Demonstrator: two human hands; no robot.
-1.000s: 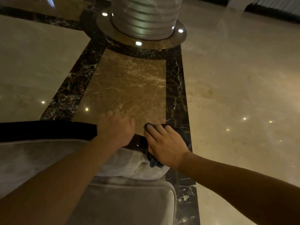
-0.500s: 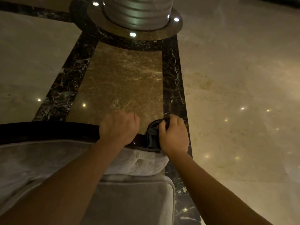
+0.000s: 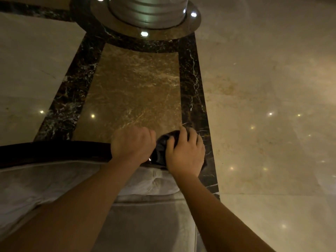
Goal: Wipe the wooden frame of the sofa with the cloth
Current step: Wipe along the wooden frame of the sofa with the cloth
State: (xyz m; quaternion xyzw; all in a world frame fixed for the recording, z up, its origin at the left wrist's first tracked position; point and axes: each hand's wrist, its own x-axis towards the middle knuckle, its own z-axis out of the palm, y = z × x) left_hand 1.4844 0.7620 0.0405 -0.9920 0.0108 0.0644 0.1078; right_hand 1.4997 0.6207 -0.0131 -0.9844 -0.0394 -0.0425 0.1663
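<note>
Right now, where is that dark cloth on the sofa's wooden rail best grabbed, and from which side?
Probably its bunched top, from above: the cloth lies humped over the right end of the wooden frame, so fingers can curl over it, as the right hand does.

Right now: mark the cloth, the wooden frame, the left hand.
cloth (image 3: 161,151), head view, exposed dark fold
wooden frame (image 3: 54,151), head view, bare top rail
left hand (image 3: 133,142), head view, back of hand
</note>
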